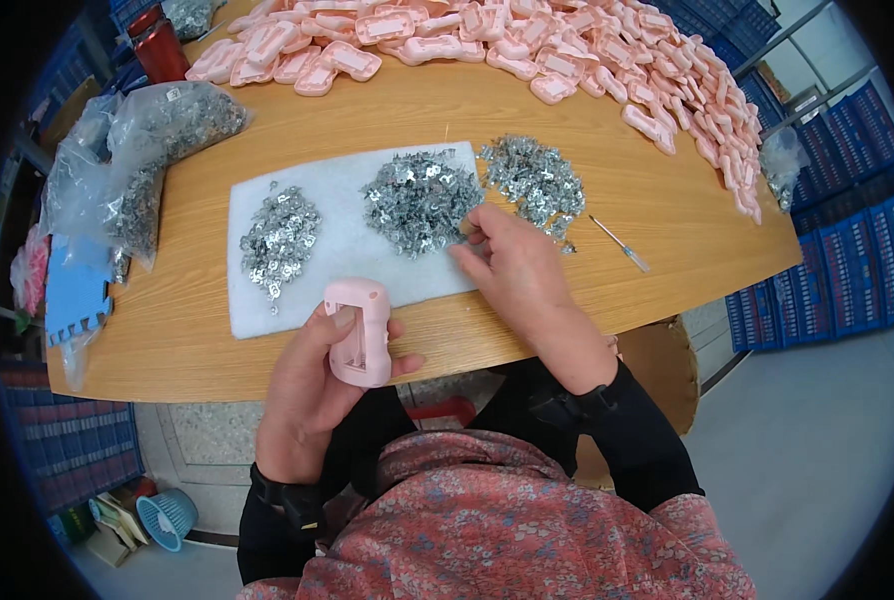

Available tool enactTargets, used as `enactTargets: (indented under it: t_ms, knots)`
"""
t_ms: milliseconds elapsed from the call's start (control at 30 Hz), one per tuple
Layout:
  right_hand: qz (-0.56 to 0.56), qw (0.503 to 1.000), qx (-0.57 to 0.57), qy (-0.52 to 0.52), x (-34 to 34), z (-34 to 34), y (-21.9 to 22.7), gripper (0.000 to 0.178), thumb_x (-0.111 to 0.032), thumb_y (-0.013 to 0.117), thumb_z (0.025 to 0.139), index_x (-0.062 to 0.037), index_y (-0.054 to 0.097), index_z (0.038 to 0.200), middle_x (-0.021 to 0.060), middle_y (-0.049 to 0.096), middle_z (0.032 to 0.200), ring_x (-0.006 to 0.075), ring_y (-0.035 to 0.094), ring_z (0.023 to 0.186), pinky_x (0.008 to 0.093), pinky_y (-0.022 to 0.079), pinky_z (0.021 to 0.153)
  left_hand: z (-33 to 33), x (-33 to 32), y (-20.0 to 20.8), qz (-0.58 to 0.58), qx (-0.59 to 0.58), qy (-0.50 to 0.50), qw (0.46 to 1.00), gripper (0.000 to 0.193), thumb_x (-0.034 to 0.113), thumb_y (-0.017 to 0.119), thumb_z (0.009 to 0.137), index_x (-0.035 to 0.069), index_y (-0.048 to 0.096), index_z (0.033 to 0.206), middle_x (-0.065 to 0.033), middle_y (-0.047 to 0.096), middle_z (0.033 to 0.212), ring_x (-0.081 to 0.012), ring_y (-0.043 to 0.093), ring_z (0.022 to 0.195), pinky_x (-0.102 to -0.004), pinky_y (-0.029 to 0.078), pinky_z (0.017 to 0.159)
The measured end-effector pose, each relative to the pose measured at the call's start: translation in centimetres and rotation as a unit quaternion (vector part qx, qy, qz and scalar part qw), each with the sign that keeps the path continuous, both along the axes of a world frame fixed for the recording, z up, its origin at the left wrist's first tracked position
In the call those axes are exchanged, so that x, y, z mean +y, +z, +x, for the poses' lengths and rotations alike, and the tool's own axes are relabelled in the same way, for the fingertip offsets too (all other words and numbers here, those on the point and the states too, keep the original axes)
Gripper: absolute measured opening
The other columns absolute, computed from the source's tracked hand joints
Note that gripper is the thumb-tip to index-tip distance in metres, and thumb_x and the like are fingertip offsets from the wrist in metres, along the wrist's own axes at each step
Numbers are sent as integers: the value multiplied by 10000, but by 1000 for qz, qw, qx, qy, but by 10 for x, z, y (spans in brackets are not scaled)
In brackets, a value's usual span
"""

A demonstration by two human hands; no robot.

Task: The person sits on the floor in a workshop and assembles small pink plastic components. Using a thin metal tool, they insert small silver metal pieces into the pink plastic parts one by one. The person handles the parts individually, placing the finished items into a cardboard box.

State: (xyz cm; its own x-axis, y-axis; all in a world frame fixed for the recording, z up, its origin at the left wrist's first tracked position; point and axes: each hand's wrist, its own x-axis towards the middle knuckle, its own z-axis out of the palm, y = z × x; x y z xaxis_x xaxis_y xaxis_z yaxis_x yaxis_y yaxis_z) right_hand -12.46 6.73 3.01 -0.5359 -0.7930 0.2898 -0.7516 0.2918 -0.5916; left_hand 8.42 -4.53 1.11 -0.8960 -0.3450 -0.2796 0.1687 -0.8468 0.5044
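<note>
My left hand (317, 365) is closed around a pale pink plastic housing (371, 300), held upright over the table's near edge. Its open battery compartment faces up, and my thumb lies in the recess. At the right edge of the middle pile of small silvery metal clips (417, 205), my right hand (517, 265) has its thumb and fingers curled together. Whatever sits between those fingertips is too small to make out. A smaller pile of metal clips (279, 240) lies left on the white foam sheet (342, 185); another heap of clips (537, 180) spreads just past the sheet's right edge.
Many pink housings (557, 60) are heaped along the table's far and right side. A slim screwdriver (619, 244) lies right of my right hand. Clear bags of metal parts (177, 125) and a red canister (159, 48) stand at left. Blue crates (842, 240) are stacked beyond the table.
</note>
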Motion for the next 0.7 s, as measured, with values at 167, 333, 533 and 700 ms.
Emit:
enactTargets:
  t_ms: [167, 333, 533, 700]
  knots:
    - [-15, 1000, -10, -15, -1, -7, -16, 163, -61, 674, 805, -28, 595, 944, 166, 644, 795, 351, 641, 777, 423, 501, 685, -4, 3, 14, -49, -48, -22, 997, 354, 212, 560, 965, 47, 457, 1260, -170, 638, 1047, -243, 676, 860, -488, 600, 815]
    - [-4, 993, -110, -53, 11, -4, -9, 155, -29, 658, 816, -22, 599, 959, 154, 652, 797, 293, 657, 751, 392, 515, 668, -7, -2, 1, -70, -53, -45, 995, 455, 198, 537, 968, 56, 387, 1374, -180, 639, 1028, -239, 676, 855, -408, 593, 765]
    - [-50, 997, -49, -39, 1, -5, -18, 188, -11, 673, 804, -14, 596, 976, 135, 663, 799, 268, 661, 728, 363, 521, 662, -15, 5, 3, -77, -57, -51, 994, 506, 203, 516, 962, 46, 381, 1424, -160, 640, 1023, -239, 675, 858, -400, 589, 779]
    - [-39, 992, -107, -48, 4, -7, -18, 212, -14, 676, 809, -13, 594, 1004, 125, 664, 795, 239, 661, 709, 354, 524, 653, -18, 5, 5, -48, -58, -47, 996, 498, 316, 397, 1008, 44, 386, 1425, -146, 645, 1016, -252, 669, 900, -425, 589, 803]
